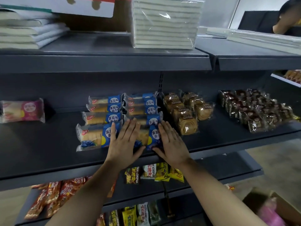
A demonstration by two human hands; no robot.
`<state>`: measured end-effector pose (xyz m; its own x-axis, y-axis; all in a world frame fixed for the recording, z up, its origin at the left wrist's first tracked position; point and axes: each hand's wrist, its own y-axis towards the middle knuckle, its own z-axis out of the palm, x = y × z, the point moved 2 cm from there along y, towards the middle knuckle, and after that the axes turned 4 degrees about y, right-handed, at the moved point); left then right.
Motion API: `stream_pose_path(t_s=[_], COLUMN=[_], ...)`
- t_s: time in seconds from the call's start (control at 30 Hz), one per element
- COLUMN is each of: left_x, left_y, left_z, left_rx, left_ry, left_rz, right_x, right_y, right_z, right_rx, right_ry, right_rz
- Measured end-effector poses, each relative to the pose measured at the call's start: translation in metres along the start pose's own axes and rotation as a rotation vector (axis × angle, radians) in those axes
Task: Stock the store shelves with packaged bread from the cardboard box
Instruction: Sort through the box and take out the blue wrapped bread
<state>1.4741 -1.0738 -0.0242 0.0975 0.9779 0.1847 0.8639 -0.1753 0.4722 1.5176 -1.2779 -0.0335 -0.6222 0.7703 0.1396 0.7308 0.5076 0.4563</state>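
Pressing front blueberry bread pack (pixel 143 136) on middle shelf (pixel 48 154) with left hand (pixel 124 141) and right hand (pixel 173 145), fingers straight, gripping nothing. Likely squaring right column. Push lightly, evenly; line up with neighbouring pack (pixel 91 136); avoid crushing. Cardboard box (pixel 276 207) low right, contents blurred.

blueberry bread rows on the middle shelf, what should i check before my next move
1. Hands free: left hand and right hand lie flat, fingers straight, on the front blueberry bread pack, gripping nothing. Ok.
2. Rows level: that pack's front sits about even with the left row's front pack. Ok.
3. Space for more: bare shelf left of the blueberry rows. Ok.
4. Stock left: cardboard box at lower right shows pink packs, blurred; the count, cannot tell.
5. Pack fully behind the shelf lip: hidden by the hands. Cannot tell.
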Motion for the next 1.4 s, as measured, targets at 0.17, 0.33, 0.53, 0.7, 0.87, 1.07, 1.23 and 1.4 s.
stream_pose_path(t_s=[0.17,0.33,0.53,0.7,0.87,1.07,1.23,1.4], left_x=[0.002,-0.01,-0.075,-0.17,-0.274,-0.384,-0.455,-0.505], left_y=[0.0,0.012,0.039,0.054,0.051,0.038,0.021,0.008], left_z=[-0.01,-0.025,-0.038,-0.042,-0.052,-0.079,-0.1,-0.105], left_rx=[-0.029,-0.075,-0.116,-0.088,-0.066,-0.086,-0.099,-0.077], left_ry=[-0.031,-0.058,-0.101,-0.184,-0.246,-0.298,-0.381,-0.396], left_rz=[0.025,0.068,0.231,0.405,0.606,0.81,0.899,0.945], right_x=[0.005,-0.003,-0.048,-0.099,-0.134,-0.155,-0.166,-0.173], right_y=[-0.001,-0.014,-0.062,-0.136,-0.233,-0.346,-0.419,-0.462], right_z=[-0.013,-0.031,-0.078,-0.121,-0.167,-0.22,-0.252,-0.272], right_rx=[0.024,0.017,-0.004,0.026,0.04,0.05,0.064,0.063], right_ry=[-0.033,-0.071,-0.175,-0.213,-0.287,-0.388,-0.443,-0.425], right_rz=[-0.025,-0.03,0.094,0.323,0.545,0.803,0.933,0.992])
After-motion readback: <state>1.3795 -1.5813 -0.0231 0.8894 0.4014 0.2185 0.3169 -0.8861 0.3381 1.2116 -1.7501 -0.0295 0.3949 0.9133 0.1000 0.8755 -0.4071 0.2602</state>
